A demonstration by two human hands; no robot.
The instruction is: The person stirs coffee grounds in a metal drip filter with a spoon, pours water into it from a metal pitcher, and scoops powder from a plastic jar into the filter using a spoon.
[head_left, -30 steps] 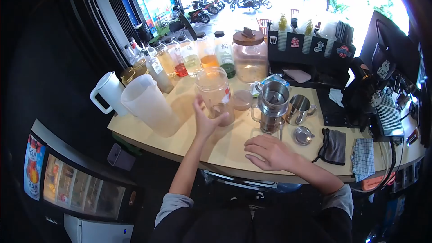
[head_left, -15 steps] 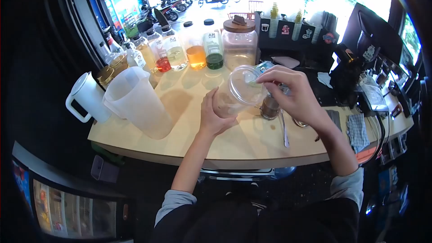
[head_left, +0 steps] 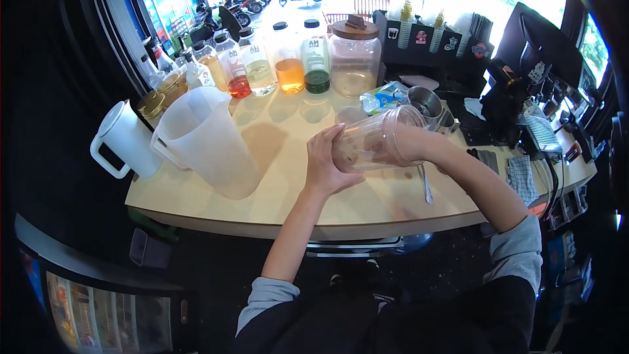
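My left hand (head_left: 324,165) is wrapped around the base of a clear plastic jar (head_left: 360,136), which lies tipped nearly sideways above the counter with its mouth toward the right. My right hand (head_left: 414,145) reaches in through the rim. Its fingers show only dimly through the wall, so what they hold, if anything, is unclear. Behind the jar are a blue-and-white packet (head_left: 380,99) and a metal cup (head_left: 426,102). A spoon (head_left: 427,189) on the counter is partly covered by the jar and right hand.
On the left stand a frosted pitcher (head_left: 209,147) and a white lidded jug (head_left: 129,141). Several bottles of coloured liquid, including an orange one (head_left: 289,72), line the back beside a wooden-lidded glass jar (head_left: 354,62). A checked cloth (head_left: 521,178) lies at right, near a coffee machine (head_left: 540,131).
The jar has tipped further toward the right. My right hand has gone from above its rim to inside its mouth. My left hand has shifted slightly right with the jar.
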